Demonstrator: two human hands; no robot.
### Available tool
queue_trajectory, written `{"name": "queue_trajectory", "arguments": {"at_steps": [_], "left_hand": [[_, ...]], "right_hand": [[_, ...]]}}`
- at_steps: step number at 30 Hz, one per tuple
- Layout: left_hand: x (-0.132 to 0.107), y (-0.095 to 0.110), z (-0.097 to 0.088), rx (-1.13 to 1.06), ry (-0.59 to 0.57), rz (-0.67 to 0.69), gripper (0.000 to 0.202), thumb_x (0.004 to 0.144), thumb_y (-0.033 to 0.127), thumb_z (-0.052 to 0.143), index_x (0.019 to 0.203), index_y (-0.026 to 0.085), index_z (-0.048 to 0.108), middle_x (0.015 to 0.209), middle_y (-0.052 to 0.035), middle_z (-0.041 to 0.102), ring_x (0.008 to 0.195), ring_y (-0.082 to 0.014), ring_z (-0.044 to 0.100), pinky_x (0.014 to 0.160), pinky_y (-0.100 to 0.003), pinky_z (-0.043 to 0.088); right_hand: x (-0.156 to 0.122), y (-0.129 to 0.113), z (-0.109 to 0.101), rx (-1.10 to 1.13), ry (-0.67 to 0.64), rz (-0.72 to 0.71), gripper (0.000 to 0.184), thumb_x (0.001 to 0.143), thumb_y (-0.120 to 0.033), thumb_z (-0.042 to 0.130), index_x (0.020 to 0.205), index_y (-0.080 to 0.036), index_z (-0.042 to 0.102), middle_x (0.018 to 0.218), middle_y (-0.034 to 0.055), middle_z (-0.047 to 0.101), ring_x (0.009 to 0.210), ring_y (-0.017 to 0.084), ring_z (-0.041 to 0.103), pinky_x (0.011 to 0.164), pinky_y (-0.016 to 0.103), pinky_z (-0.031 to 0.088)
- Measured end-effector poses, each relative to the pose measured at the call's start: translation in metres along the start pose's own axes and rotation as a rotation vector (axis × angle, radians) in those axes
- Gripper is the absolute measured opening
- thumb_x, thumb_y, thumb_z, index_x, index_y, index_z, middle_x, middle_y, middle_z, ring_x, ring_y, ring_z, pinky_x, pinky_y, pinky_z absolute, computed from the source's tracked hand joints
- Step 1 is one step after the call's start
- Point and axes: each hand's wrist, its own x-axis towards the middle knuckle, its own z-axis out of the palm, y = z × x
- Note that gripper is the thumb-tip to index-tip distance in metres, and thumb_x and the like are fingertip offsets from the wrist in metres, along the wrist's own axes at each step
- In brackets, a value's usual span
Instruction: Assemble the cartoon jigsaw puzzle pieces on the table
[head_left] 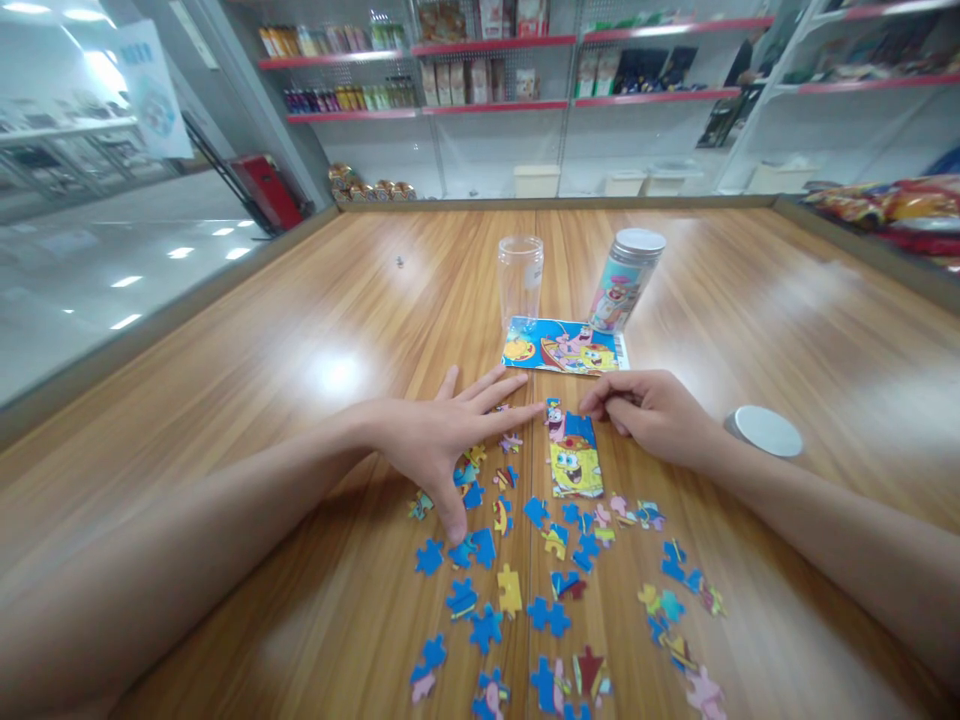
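Assembled block (576, 467): partly built puzzle, flat on the wood-grain desk (750, 330), between the two hands. Shows a yellow square figure, a pink figure above it, blue ground. Landmark for everything below.
Left hand (454, 430): left of the block, palm down, fingers spread wide. One fingertip just beside the block's far left corner; thumb tip down at blue pieces (483, 547) on its near left. Can't tell if thumb is touching them.
Right hand (652, 415): at the block's far right corner, fingers curled in, tips by the edge. Can't tell if they pinch a piece or just rest there.
Loose pieces (486, 628): scattered left, near side and near right of the block; mostly blue, some pink, yellow, dark red. A few partly under the left hand.
Yellow piece (508, 590): near left of the block, apart from it.
Picture card (555, 350): just beyond the block, flat, similar cartoon figures.
Clear jar (520, 280): beyond the block, slightly left, upright, by the card.
Printed canister (624, 285): beyond the block, to its right, upright, silver top.
Silver lid (765, 430): right of the block, flat, near the right wrist.
Shelves (495, 43): far beyond the block, stocked.
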Motion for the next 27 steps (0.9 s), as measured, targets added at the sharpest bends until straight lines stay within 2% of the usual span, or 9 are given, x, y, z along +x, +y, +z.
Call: {"name": "queue_trajectory", "arguments": {"at_steps": [4, 7, 11, 16, 23, 27], "left_hand": [[0.0, 0.001, -0.003, -0.009, 0.005, 0.012, 0.151, 0.048, 0.069, 0.087, 0.159, 0.033, -0.008, 0.163, -0.0146, -0.025, 0.146, -0.0513, -0.023, 0.104, -0.079, -0.015], [-0.002, 0.003, -0.006, -0.003, -0.042, 0.018, 0.152, 0.049, 0.067, 0.088, 0.158, 0.032, -0.012, 0.162, -0.0145, -0.027, 0.146, -0.0498, -0.024, 0.103, -0.08, -0.016], [-0.007, 0.008, -0.01, -0.01, -0.126, 0.027, 0.153, 0.05, 0.061, 0.09, 0.157, 0.032, -0.016, 0.161, -0.0146, -0.029, 0.146, -0.047, -0.026, 0.103, -0.078, -0.017], [-0.009, 0.009, -0.011, -0.031, -0.133, 0.014, 0.145, 0.058, 0.053, 0.089, 0.156, 0.033, -0.015, 0.162, -0.0132, -0.027, 0.146, -0.0454, -0.026, 0.102, -0.078, -0.018], [-0.008, 0.005, -0.013, -0.037, -0.168, 0.011, 0.138, 0.064, 0.046, 0.087, 0.157, 0.033, -0.014, 0.162, -0.0123, -0.027, 0.147, -0.0424, -0.027, 0.104, -0.077, -0.016], [-0.01, 0.005, -0.015, -0.033, -0.178, 0.019, 0.136, 0.066, 0.048, 0.086, 0.155, 0.037, -0.017, 0.162, -0.0091, -0.029, 0.147, -0.0431, -0.026, 0.102, -0.08, -0.015]], "right_hand": [[0.0, -0.002, 0.0, 0.005, 0.003, 0.01, 0.03, 0.078, -0.007, 0.046, 0.087, -0.016, 0.074, 0.062, -0.0006, 0.062, 0.057, 0.011, 0.057, 0.061, 0.025, 0.047], [0.0, -0.002, 0.0, -0.005, 0.005, 0.013, 0.031, 0.078, -0.007, 0.046, 0.088, -0.015, 0.074, 0.057, -0.0013, 0.059, 0.057, 0.012, 0.057, 0.059, 0.025, 0.045], [-0.001, -0.001, -0.001, -0.018, 0.004, 0.024, 0.03, 0.079, -0.008, 0.047, 0.089, -0.015, 0.074, 0.063, 0.0002, 0.063, 0.056, 0.011, 0.056, 0.055, 0.024, 0.042], [0.0, 0.0, -0.001, -0.005, -0.013, 0.03, 0.03, 0.079, -0.008, 0.047, 0.09, -0.015, 0.074, 0.073, 0.0015, 0.067, 0.051, 0.008, 0.051, 0.051, 0.024, 0.04], [-0.001, 0.001, -0.001, 0.008, -0.011, 0.019, 0.028, 0.08, -0.009, 0.047, 0.088, -0.015, 0.073, 0.072, 0.0014, 0.066, 0.05, 0.008, 0.051, 0.049, 0.024, 0.039], [-0.001, 0.0, -0.001, 0.001, -0.009, 0.022, 0.027, 0.08, -0.009, 0.047, 0.087, -0.016, 0.073, 0.072, 0.0013, 0.066, 0.051, 0.008, 0.051, 0.049, 0.024, 0.039]]}}
